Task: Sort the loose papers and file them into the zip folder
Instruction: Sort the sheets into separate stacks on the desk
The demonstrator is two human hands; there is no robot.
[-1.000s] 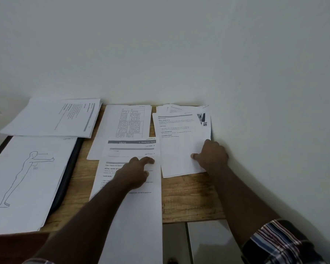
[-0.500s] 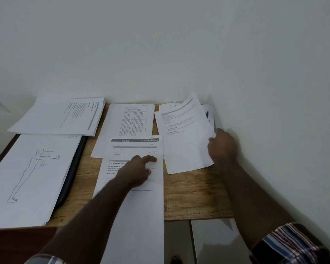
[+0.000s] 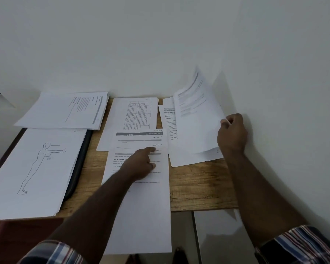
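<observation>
Loose printed papers lie in piles on a wooden table [image 3: 198, 185]. My right hand [image 3: 231, 134] pinches the right edge of a printed sheet [image 3: 196, 111] and holds it tilted up off the right-hand pile [image 3: 174, 149], near the wall. My left hand [image 3: 141, 162] rests on the middle stack of overlapping sheets [image 3: 141, 206], its index finger stretched out on a line of handwriting. A black zip folder [image 3: 80, 161] lies at the left, mostly hidden under a sheet with a drawn human figure [image 3: 32, 168].
Another pile of printed pages [image 3: 65, 111] lies at the back left. A sheet with a table of text [image 3: 133, 115] lies behind the middle stack. White walls close off the back and right. The floor tiles [image 3: 213, 235] show past the table's front edge.
My right hand has taken the top sheet of the right-hand pile by its edge and raised it from flat to steeply tilted. My left hand has stayed on the middle stack.
</observation>
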